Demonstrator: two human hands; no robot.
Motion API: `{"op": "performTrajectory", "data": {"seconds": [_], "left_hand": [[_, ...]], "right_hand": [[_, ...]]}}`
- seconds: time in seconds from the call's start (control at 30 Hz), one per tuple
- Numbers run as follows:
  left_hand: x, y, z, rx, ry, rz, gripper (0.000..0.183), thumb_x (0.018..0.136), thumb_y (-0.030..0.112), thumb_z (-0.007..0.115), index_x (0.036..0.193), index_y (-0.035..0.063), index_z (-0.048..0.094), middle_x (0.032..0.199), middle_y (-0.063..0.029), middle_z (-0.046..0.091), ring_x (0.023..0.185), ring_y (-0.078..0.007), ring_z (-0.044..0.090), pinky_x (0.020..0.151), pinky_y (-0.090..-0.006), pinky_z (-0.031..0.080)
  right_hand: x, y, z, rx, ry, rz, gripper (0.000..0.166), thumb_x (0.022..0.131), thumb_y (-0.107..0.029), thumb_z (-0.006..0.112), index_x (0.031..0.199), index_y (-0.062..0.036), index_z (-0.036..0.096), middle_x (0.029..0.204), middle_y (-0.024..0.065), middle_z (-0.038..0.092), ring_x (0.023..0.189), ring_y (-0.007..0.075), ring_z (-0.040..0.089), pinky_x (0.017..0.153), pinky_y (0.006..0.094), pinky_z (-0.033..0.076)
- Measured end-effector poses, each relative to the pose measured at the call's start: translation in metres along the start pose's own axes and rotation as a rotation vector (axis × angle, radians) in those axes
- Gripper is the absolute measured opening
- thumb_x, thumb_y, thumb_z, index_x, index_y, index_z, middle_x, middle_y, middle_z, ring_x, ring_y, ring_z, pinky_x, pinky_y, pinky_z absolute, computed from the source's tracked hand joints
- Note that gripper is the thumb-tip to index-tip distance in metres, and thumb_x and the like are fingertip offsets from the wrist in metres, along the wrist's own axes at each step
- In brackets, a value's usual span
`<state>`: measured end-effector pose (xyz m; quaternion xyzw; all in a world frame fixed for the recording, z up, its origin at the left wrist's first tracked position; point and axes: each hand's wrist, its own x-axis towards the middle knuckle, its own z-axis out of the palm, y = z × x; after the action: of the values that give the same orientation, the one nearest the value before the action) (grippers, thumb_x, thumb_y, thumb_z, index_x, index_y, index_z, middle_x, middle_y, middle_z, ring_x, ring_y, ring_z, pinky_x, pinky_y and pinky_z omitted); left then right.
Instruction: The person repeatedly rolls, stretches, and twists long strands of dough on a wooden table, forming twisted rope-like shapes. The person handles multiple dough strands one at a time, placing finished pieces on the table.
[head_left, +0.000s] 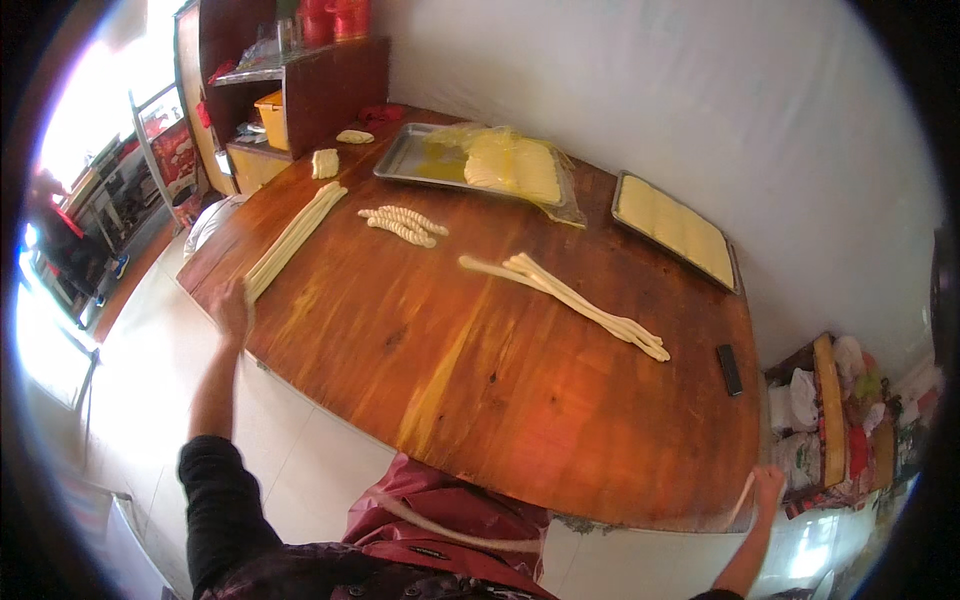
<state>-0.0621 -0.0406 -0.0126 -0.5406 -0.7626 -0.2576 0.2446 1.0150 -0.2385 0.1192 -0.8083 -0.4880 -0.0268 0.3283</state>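
Note:
My left hand (231, 311) is closed at the table's left edge, blurred, beside the near end of a bundle of long dough strips (296, 241). At the right corner, my right hand (766, 486) grips the end of a pale dough rope (457, 529). Its blurred middle sags across my apron, rising towards my left hand; parts fade against the pale floor. Between the hands, a group of long dough strands (592, 306) lies on the wooden table (442, 360). Several short twisted dough pieces (403, 225) rest farther back on the left.
A metal tray (420, 161) holds dough pieces (514, 165) under yellowish plastic film. Another tray of dough (675, 229) stands by the wall. A dark phone-like object (728, 370) lies near the right edge. Shelves (829, 412) stand right; a cabinet (334, 86) stands back left. A person (64, 232) is far left.

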Motion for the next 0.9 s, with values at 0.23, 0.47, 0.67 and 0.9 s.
{"op": "performTrajectory", "data": {"seconds": [0.23, 0.47, 0.67, 0.9], "left_hand": [[-0.051, 0.216, -0.051, 0.065, -0.895, 0.098, 0.055, 0.087, 0.033, 0.053, 0.130, -0.0023, 0.047, 0.137, -0.0192, 0.046, 0.128, -0.0294, 0.044, 0.104, -0.0431, 0.034], [-0.024, 0.186, 0.029, 0.258, -0.353, -0.402, 0.064, 0.092, 0.040, 0.046, 0.134, -0.0080, 0.039, 0.142, -0.0278, 0.036, 0.134, -0.0380, 0.033, 0.110, -0.0496, 0.023], [-0.191, 0.260, -0.035, -0.200, -0.409, 0.223, 0.059, 0.090, 0.037, 0.050, 0.126, -0.0091, 0.043, 0.140, -0.0276, 0.036, 0.134, -0.0391, 0.031, 0.111, -0.0464, 0.022], [-0.138, 0.313, -0.151, -0.911, -1.113, 0.120, 0.020, 0.086, 0.023, 0.057, 0.093, 0.0037, 0.057, 0.088, -0.0174, 0.061, 0.089, -0.0375, 0.057, 0.076, -0.0473, 0.043]], "right_hand": [[-0.032, -0.128, 0.089, -0.082, -0.657, 0.072, 0.032, 0.065, -0.011, 0.079, 0.094, -0.0037, 0.069, 0.080, 0.0059, 0.068, 0.075, 0.0149, 0.063, 0.068, 0.0308, 0.049], [-0.007, -0.173, 0.112, -0.161, -0.533, -0.175, 0.040, 0.066, -0.007, 0.078, 0.104, -0.0011, 0.067, 0.092, 0.0167, 0.068, 0.085, 0.0277, 0.067, 0.076, 0.0367, 0.052], [-0.033, -0.181, 0.140, -0.371, -0.442, -0.311, 0.019, 0.073, -0.014, 0.074, 0.090, -0.0061, 0.068, 0.085, 0.0174, 0.067, 0.082, 0.0346, 0.065, 0.072, 0.0430, 0.051], [-0.118, -0.334, 0.124, -0.035, -1.269, -0.830, 0.019, 0.085, -0.028, 0.061, 0.088, -0.0100, 0.067, 0.084, 0.0120, 0.066, 0.082, 0.0330, 0.062, 0.071, 0.0406, 0.051]]}}
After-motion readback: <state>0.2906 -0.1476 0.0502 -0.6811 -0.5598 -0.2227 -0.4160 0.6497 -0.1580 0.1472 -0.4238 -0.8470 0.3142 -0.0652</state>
